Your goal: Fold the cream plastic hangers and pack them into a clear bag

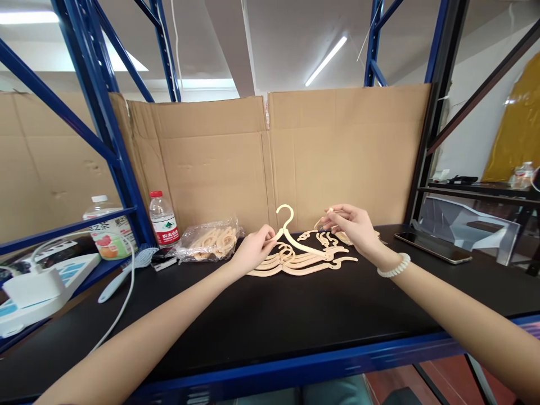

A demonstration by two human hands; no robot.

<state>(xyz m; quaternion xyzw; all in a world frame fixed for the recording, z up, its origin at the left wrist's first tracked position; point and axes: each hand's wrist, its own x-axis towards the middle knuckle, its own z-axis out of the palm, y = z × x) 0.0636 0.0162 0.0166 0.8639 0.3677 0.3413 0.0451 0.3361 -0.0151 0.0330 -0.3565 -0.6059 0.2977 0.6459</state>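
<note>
My left hand (254, 248) is closed on the left end of a small beige hanger (295, 239), held upright with its hook up over a pile of the same hangers (300, 262) on the black tabletop (270, 315). My right hand (353, 226), a white bead bracelet on its wrist, is just right of the hanger, its fingers pinched on a thin beige piece (327, 214). More loose beige pieces (327, 238) lie beside the pile under that hand.
A clear plastic bag of hangers (210, 241) lies left of the pile, with a water bottle (163, 220), a drink bottle (107, 232) and a blue brush (126, 271) further left. A phone (433, 247) lies at right. Cardboard sheets (337, 152) wall the back.
</note>
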